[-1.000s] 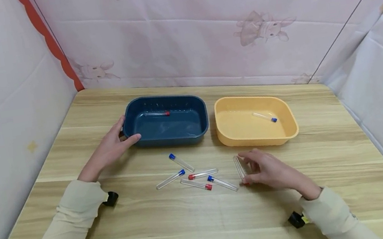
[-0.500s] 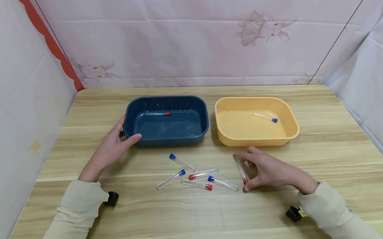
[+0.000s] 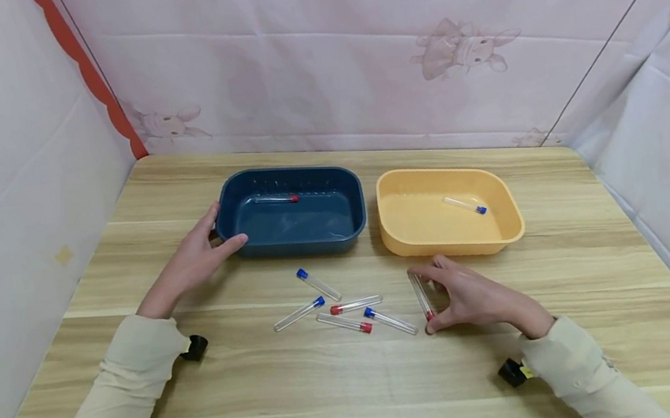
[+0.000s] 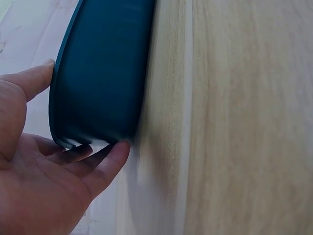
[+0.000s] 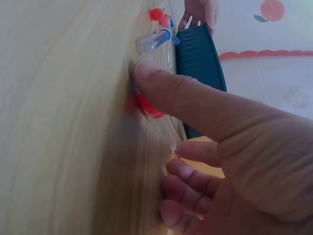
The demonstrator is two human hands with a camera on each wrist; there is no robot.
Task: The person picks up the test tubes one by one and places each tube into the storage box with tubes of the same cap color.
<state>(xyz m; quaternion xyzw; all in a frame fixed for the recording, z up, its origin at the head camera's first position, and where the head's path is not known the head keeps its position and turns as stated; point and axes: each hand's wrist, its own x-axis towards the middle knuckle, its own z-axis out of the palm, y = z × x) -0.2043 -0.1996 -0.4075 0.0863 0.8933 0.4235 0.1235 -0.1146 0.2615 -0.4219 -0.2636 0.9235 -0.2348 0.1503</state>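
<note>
The left hand point(image 3: 193, 259) grips the near-left corner of the blue bin point(image 3: 308, 247), where a red-capped tube point(image 3: 271, 200) lies. Five loose tubes point(image 3: 342, 322) lie before it. Next, the right hand point(image 3: 474, 293) pinches another tube point(image 3: 420, 294) end to end, thumb at its red cap, near the yellow bin point(image 3: 438, 247). This looks like the pick-up; lifting would call for steady pressure on both ends.

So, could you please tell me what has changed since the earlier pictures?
The right hand has moved its thumb toward the person, baring more of the red-capped tube, which it now spans end to end between thumb and index finger. The left hand at the blue tray, the yellow tray and five loose tubes stayed put.
</note>
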